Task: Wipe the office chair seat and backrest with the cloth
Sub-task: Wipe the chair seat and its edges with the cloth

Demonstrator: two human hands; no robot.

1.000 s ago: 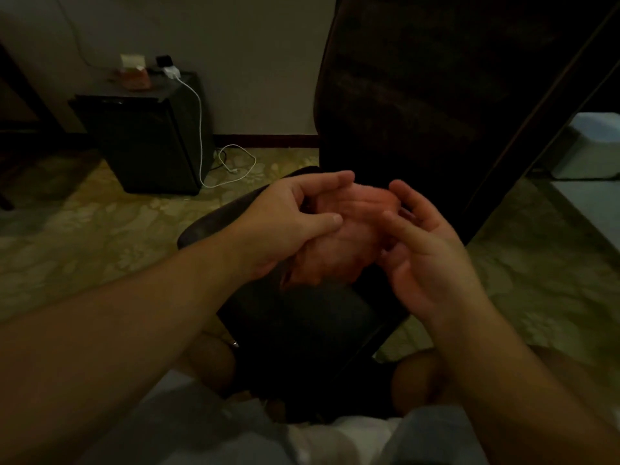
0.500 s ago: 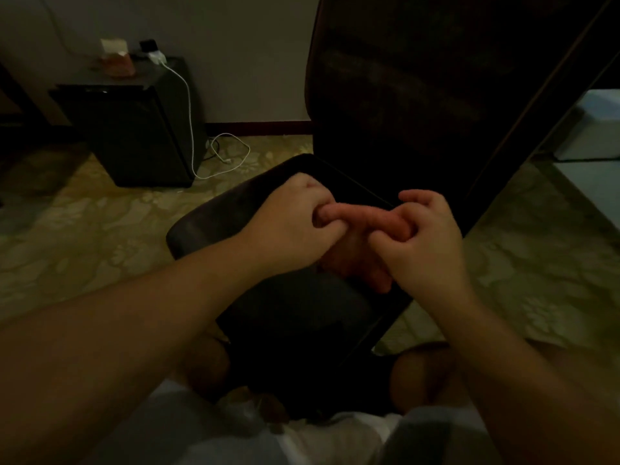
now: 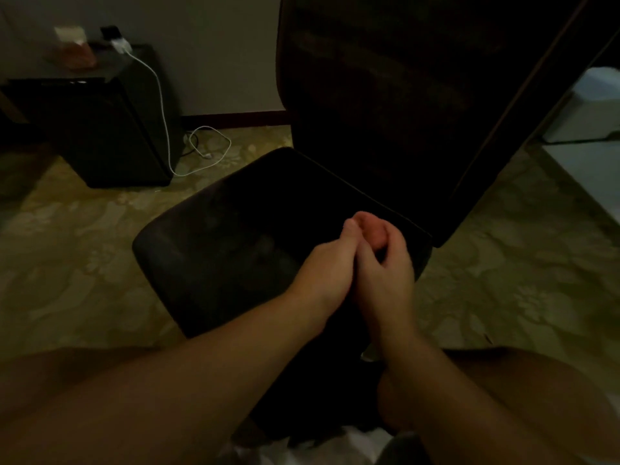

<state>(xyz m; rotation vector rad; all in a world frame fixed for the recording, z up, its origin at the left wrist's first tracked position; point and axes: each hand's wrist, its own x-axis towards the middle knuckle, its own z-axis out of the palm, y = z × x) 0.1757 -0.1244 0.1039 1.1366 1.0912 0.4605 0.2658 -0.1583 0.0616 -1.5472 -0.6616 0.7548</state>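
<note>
A dark office chair stands before me, its seat (image 3: 218, 236) low in the middle and its tall backrest (image 3: 385, 95) rising at the upper right. My left hand (image 3: 327, 266) and my right hand (image 3: 385, 270) are pressed together over the seat's right rear part. Both grip a small bunched pinkish cloth (image 3: 370, 226), of which only a bit shows above the fingers. The room is dim.
A black cabinet (image 3: 110, 129) stands at the back left with a white charger cable (image 3: 164, 129) trailing onto the patterned floor (image 3: 67, 263). A pale piece of furniture (image 3: 593, 105) sits at the right edge. My knees show at the bottom.
The cloth was spread between my open hands, then bunched up. Both hands have closed round it, come together and sunk toward the seat.
</note>
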